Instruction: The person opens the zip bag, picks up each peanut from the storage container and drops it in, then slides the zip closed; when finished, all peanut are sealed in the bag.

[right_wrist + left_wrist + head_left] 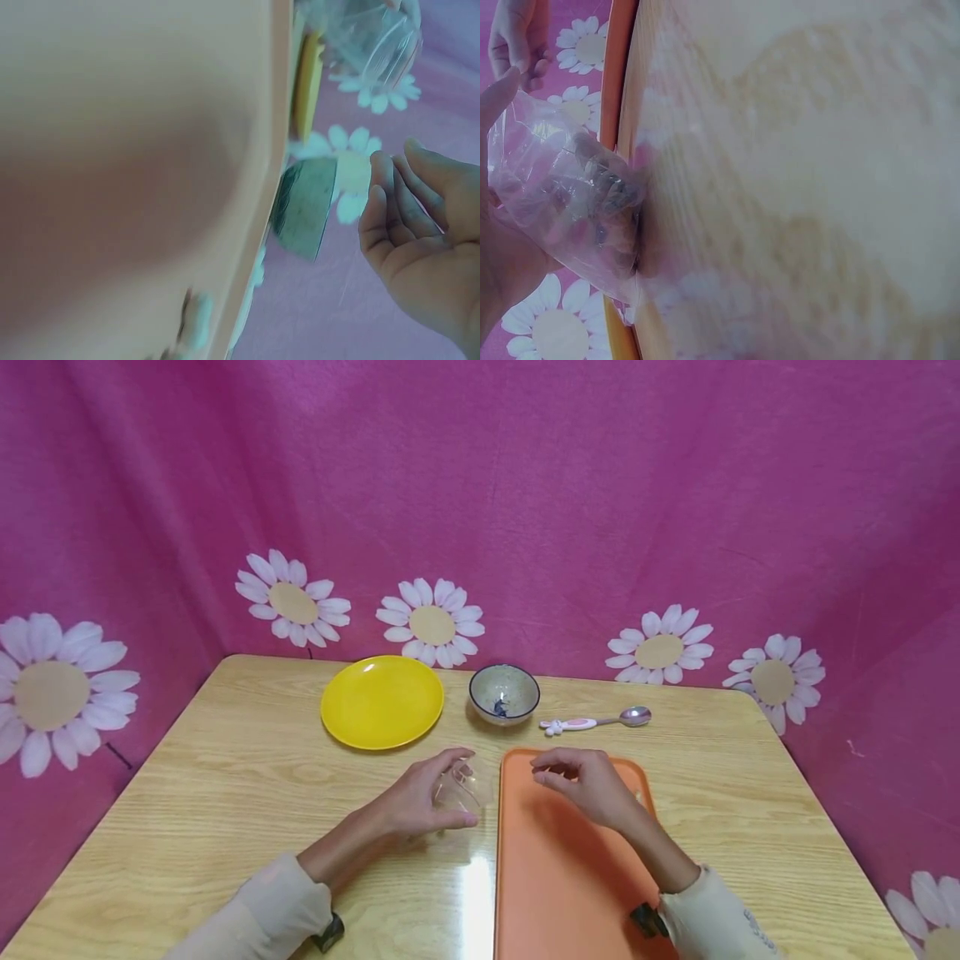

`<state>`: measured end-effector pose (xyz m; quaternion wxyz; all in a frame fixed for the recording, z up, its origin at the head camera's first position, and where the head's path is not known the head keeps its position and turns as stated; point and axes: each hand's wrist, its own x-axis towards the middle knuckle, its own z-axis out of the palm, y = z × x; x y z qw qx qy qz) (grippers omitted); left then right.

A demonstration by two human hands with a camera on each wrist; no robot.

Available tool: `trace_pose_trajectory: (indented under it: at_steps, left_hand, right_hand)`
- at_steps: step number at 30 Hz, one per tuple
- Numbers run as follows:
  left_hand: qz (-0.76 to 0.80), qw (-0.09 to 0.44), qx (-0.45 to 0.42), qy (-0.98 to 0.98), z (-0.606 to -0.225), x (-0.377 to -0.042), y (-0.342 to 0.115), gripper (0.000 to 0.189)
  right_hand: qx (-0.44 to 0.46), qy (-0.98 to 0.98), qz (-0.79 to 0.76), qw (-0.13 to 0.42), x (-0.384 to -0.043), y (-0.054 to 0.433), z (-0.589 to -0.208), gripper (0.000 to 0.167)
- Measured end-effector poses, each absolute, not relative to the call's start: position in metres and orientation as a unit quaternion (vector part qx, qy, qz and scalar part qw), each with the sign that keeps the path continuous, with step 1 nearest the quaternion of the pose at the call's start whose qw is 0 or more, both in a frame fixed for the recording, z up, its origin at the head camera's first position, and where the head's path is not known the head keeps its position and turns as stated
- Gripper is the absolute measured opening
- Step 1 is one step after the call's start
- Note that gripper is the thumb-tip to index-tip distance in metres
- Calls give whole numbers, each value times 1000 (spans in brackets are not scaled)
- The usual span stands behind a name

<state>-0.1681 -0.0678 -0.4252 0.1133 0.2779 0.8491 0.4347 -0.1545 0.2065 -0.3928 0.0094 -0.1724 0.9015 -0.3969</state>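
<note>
My left hand [416, 797] grips a clear plastic bag [461, 789] above the wooden table, just left of the orange tray [566, 877]. In the left wrist view the crinkled bag [574, 191] shows small dark and brownish pieces inside, too blurred to name. Over the tray's far part hovers my right hand [588, 785], its fingers loosely bent toward the thumb with nothing visible between them. Small pale pieces [196, 321] lie on the tray near its edge in the right wrist view; their kind is unclear.
A yellow plate [382, 702] sits at the back left of the table [247, 793]. Right of it stands a bowl [504, 685] with a dark pattern inside. A spoon [596, 723] with a pink-and-white handle lies behind the tray. Pink flowered cloth [510, 510] hangs behind.
</note>
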Motion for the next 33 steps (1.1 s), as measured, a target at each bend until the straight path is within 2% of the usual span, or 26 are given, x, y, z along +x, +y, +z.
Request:
trace_pose_trajectory:
  at_steps: [5,12,18,25,33]
  left_hand:
    - [436,107,279,849,-426,-168,-69,82]
    - [438,111,278,848,-426,-169,-70,83]
    - [435,115,271,851,-425,-169,-71,85]
    - [437,125,263,851,-423,-168,-71,85]
    - [433,133,254,855,-422,-168,-71,83]
  right_hand:
    - [-169,912,-374,9,-161,227,-399,15]
    - [-162,907,-385,53,-167,260,-407,15]
    - [-177,924,-336,50,-167,282,-412,9]
    - [-186,933,-298,79,-164,293,-417,10]
    - [-192,936,-286,79,-162,297,-421,9]
